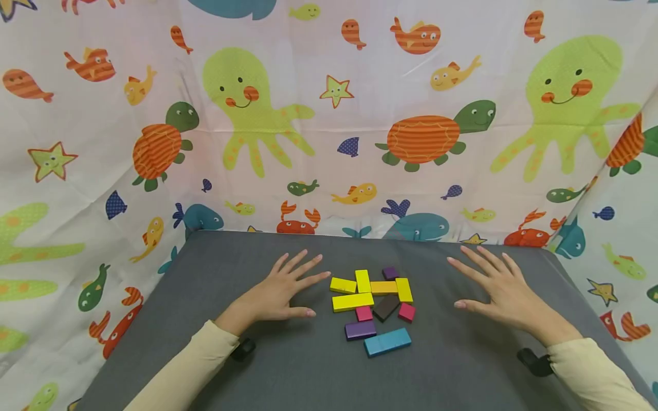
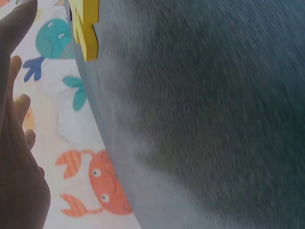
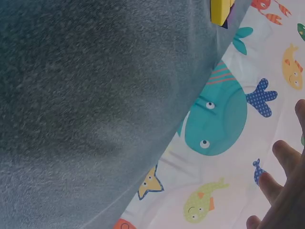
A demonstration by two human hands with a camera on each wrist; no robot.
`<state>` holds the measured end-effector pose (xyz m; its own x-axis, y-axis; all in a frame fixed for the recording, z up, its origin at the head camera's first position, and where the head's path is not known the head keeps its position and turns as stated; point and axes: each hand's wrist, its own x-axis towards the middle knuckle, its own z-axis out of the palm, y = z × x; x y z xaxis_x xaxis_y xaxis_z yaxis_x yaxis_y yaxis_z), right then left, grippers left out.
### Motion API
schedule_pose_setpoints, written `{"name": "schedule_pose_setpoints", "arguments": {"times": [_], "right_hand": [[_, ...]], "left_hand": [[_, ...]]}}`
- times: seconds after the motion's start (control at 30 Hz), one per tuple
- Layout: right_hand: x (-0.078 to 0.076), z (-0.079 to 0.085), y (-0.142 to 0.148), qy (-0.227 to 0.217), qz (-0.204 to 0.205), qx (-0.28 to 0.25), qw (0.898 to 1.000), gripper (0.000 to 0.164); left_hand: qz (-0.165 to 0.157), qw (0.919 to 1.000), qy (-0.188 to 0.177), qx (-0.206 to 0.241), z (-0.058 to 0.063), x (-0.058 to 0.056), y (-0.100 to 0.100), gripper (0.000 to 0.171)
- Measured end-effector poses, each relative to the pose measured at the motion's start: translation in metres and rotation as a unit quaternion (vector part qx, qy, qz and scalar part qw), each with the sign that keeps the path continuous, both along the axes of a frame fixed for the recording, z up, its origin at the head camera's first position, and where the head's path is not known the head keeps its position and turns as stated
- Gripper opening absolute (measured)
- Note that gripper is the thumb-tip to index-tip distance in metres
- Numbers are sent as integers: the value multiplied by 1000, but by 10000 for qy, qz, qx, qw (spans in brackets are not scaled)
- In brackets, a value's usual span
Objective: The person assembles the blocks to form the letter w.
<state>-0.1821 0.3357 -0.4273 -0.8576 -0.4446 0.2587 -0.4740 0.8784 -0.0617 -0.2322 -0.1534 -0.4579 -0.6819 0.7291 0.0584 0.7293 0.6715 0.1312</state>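
Note:
Spread and palm down, my left hand (image 1: 277, 291) hovers left of a cluster of coloured blocks, holding nothing. My right hand (image 1: 501, 291) is spread the same way, farther off to the right. Among the blocks are a long yellow block (image 1: 353, 302), an orange block (image 1: 384, 288), a dark brown block (image 1: 386, 307) and two small red blocks, one at the right (image 1: 406, 312). Nearest me lie a purple block (image 1: 360, 330) and a blue block (image 1: 388, 342). A small dark purple block (image 1: 390, 273) sits at the back. Yellow blocks (image 2: 88, 40) edge into the left wrist view.
A grey cloth-covered table (image 1: 308, 377) carries the blocks. Behind it and at both sides hangs a white curtain (image 1: 319, 188) printed with sea animals. Dark straps (image 1: 534, 362) show at both wrists by the cream sleeves.

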Motion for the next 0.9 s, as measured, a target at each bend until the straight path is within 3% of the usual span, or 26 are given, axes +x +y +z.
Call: {"name": "schedule_pose_setpoints", "arguments": {"times": [0.27, 0.5, 0.9], "right_hand": [[-6, -1, -12, -145, 110, -315, 9993, 89], [-13, -2, -25, -397, 189, -720, 9964, 89], [-27, -8, -39, -557, 259, -1013, 9930, 87]], "left_hand": [[-237, 9994, -175, 198, -5, 5, 21, 83], [-76, 9963, -620, 596, -11, 11, 38, 75], [-78, 9907, -1217, 595, -26, -5, 53, 60]]}}
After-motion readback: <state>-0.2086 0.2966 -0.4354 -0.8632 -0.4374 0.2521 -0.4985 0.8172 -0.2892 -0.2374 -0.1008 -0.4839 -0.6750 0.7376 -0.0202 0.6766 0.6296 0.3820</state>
